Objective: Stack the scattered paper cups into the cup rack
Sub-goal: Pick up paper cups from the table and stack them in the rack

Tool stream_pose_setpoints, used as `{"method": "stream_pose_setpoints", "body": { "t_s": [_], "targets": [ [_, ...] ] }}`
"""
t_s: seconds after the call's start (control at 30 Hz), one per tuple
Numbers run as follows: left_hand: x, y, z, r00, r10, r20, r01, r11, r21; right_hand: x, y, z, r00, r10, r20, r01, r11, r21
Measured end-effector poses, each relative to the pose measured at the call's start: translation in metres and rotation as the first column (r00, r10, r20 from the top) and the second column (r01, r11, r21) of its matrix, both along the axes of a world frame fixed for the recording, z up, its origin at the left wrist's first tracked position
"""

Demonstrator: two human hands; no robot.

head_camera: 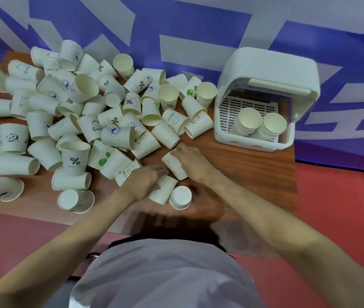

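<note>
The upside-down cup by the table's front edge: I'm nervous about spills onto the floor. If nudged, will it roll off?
Probably not: the upside-down cup stands on its wide rim, so it would likely slide. Being thin paper, it looks light and easily knocked over, after which it could roll.

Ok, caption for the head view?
Both hands gather paper cups; two stacks sit in the rack.

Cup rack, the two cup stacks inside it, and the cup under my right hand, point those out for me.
cup rack (267,70): head view, on its white lid.
left cup stack (249,118): head view, inside top cup.
right cup stack (274,122): head view, inside top cup.
cup under right hand (176,168): head view, on its side wall.
</note>
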State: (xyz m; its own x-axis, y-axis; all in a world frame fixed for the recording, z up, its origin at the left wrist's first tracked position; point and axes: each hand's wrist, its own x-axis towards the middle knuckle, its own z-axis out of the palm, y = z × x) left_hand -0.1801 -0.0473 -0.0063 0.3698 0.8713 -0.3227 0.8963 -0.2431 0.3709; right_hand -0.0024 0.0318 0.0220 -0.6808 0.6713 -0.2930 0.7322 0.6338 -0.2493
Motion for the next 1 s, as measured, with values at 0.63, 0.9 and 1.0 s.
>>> {"method": "stream_pose_setpoints", "body": {
  "t_s": [0.63, 0.9, 1.0],
  "targets": [
    [0.022, 0.048, 0.070, 0.985, -0.102, 0.141, 0.029, 0.895, 0.445, 0.119, -0.010, 0.022, 0.657, -0.466, -0.592, 0.596, 0.803, 0.030],
    [0.097, 0.097, 0.097, 0.965, -0.099, 0.243, -0.085, 0.759, 0.646, 0.178, 0.018, 0.041, 0.411, -0.477, -0.777, 0.835, 0.540, 0.111],
    [0.131, 0.120, 0.106, 0.955, -0.123, 0.269, -0.105, 0.708, 0.698, 0.197, 0.033, 0.042, 0.310, -0.462, -0.831, 0.899, 0.426, 0.098]
  ]
}}
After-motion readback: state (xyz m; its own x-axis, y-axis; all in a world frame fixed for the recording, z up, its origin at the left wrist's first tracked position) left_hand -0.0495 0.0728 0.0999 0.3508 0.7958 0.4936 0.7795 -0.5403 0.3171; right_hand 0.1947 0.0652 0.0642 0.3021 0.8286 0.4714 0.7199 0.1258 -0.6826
